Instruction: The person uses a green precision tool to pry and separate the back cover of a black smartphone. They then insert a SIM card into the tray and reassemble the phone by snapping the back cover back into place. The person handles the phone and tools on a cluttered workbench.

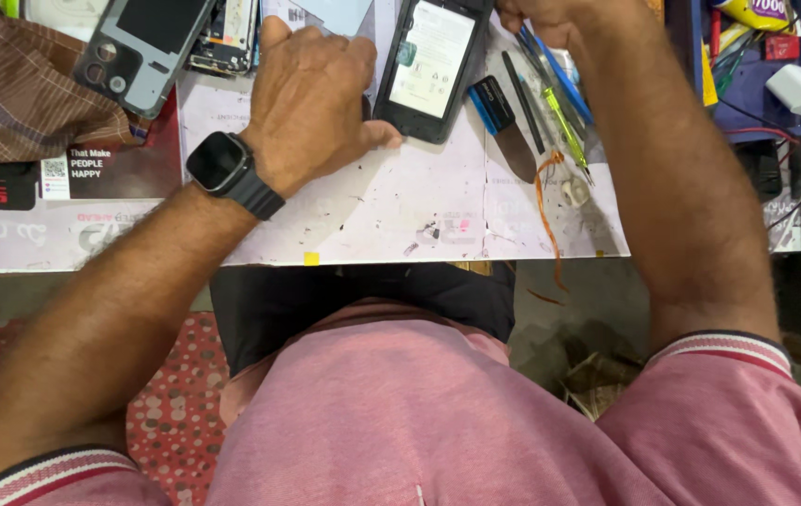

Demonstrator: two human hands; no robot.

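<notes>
An opened phone lies unassembled, the left hand pressing flat beside it, right hand's fingers curled, grip unclear.

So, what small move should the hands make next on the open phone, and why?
Probably the right hand should bring a tool to the phone's top edge. The left hand already lies against the phone, steadying its left side, and the right hand sits at the tools beside it. What it grips is cut off by the frame.
</notes>
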